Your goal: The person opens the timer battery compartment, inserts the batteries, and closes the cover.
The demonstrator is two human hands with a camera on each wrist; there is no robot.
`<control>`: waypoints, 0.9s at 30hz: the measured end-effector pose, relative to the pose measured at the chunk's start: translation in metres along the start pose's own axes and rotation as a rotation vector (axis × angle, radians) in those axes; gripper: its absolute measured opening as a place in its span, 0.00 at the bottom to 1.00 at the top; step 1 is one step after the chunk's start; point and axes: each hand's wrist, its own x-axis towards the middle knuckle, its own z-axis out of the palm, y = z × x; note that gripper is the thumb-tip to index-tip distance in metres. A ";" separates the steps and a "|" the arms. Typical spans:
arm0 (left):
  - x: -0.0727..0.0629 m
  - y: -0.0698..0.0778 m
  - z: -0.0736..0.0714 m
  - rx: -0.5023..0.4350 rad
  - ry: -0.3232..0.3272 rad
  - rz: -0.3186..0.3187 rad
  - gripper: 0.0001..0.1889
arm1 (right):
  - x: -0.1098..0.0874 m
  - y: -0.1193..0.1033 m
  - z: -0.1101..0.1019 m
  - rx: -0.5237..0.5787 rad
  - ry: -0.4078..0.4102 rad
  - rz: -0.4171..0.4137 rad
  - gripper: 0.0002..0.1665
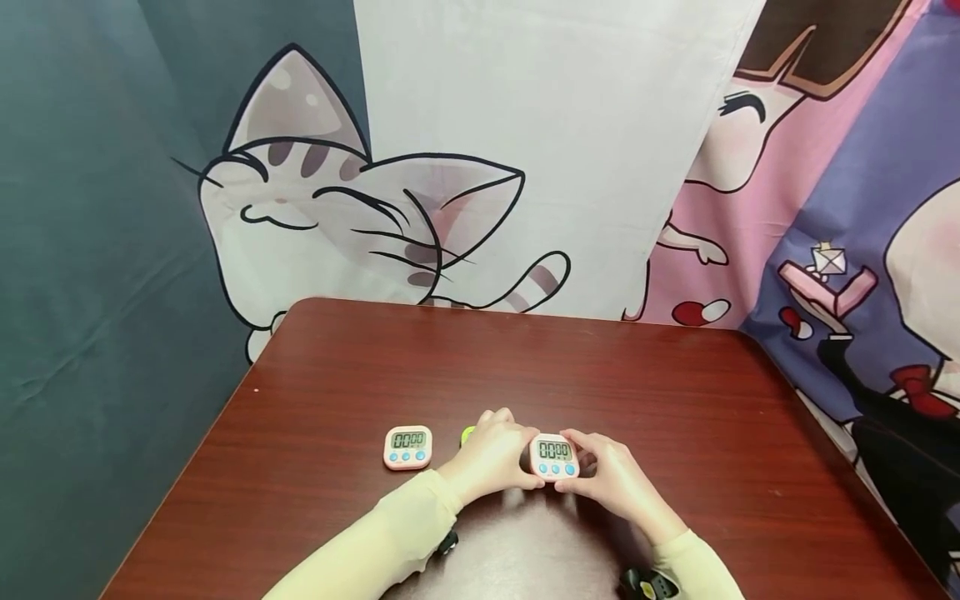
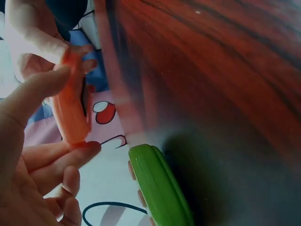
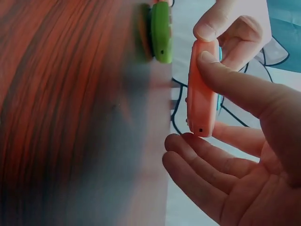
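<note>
Between the two hands is a pink digital timer [image 1: 555, 458] with blue buttons, its display reading zeros and facing up toward the head camera. My left hand [image 1: 491, 454] pinches its left side between thumb and fingers. On the opposite side, the right hand [image 1: 611, 479] grips it the same way. Both wrist views show the pink timer [image 2: 70, 103] edge-on, raised off the tabletop. A green timer [image 3: 162, 33] lies on the table; in the head view the left hand covers most of it.
Another pink timer [image 1: 407, 447] rests face up on the brown wooden table [image 1: 525, 358], left of the left hand. Behind the table hangs a cloth backdrop [image 1: 585, 125] printed with a cartoon cat and figures.
</note>
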 end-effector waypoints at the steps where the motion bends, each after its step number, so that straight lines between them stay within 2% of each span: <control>1: 0.003 0.001 0.001 0.010 -0.013 -0.005 0.23 | 0.001 0.002 0.000 -0.003 -0.009 0.014 0.37; 8: 0.020 0.007 0.008 0.058 -0.110 -0.058 0.17 | 0.008 0.012 0.000 -0.042 -0.045 0.091 0.39; 14: 0.026 0.007 0.013 0.093 -0.136 -0.085 0.17 | 0.014 0.016 0.005 -0.089 -0.045 0.107 0.38; 19: 0.026 0.006 0.015 0.114 -0.142 -0.110 0.18 | 0.020 0.015 0.007 -0.150 -0.047 0.097 0.37; 27: 0.027 0.006 0.018 0.123 -0.171 -0.148 0.19 | 0.022 0.018 0.013 -0.179 -0.070 0.026 0.27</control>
